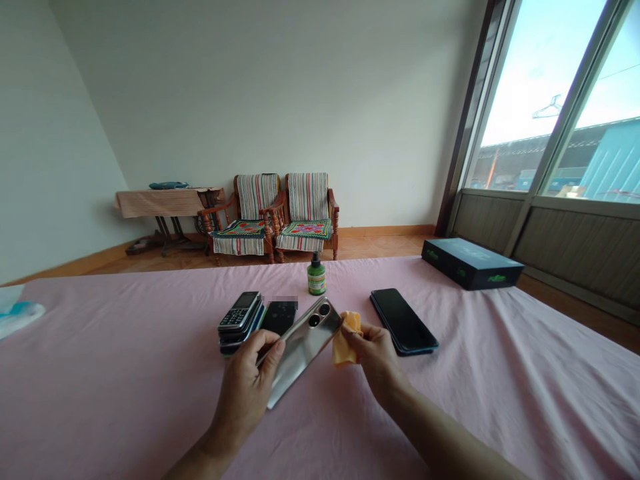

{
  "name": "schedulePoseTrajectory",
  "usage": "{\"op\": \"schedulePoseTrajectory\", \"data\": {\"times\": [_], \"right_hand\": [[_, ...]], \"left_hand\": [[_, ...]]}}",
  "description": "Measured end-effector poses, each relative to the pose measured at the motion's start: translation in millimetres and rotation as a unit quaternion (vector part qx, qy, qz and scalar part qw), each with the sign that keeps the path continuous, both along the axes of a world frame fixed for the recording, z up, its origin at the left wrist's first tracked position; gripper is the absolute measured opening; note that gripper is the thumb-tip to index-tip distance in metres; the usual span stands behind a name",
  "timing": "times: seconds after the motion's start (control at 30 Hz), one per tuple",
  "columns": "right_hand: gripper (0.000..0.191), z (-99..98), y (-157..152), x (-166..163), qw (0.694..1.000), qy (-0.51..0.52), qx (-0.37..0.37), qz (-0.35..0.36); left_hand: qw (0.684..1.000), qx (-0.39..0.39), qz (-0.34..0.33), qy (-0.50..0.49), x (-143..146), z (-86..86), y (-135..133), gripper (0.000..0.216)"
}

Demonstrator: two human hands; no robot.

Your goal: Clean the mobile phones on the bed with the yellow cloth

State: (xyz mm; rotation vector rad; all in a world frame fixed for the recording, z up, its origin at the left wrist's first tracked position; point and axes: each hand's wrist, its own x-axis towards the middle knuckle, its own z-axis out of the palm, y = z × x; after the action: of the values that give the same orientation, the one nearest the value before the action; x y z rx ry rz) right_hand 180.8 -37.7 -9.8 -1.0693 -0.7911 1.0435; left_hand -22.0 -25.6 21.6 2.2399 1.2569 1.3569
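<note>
A silver smartphone [304, 343] is tilted above the pink cloth, its back with two round camera lenses facing me. My left hand [250, 377] grips its left edge between thumb and fingers. In my right hand [376, 357] is a crumpled yellow cloth [345, 350], pinched against the phone's right edge near the cameras. Left of the phone lies a stack of phones with a keypad phone [240, 312] on top. A dark phone [279, 317] lies beside that stack, partly hidden by the silver one. To the right rests a black smartphone [404, 321], seemingly on top of another.
A green pump bottle [316, 277] stands beyond the silver phone. On the right far corner sits a black box [470, 263]. The pink bedspread [125, 373] has folds at right. A blue-white packet [20, 317] lies at the left edge. Two wooden armchairs [306, 200] stand by the wall.
</note>
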Motion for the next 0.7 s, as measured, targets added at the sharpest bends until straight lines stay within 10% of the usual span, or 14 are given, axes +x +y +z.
{"op": "schedulePoseTrajectory", "data": {"times": [0.7], "right_hand": [[0.044, 7.3, -24, -31, 0.975, 0.062, -0.128, 0.170]], "left_hand": [[0.975, -0.185, -0.043, -0.114, 10, -19.1, 2, 0.037]]}}
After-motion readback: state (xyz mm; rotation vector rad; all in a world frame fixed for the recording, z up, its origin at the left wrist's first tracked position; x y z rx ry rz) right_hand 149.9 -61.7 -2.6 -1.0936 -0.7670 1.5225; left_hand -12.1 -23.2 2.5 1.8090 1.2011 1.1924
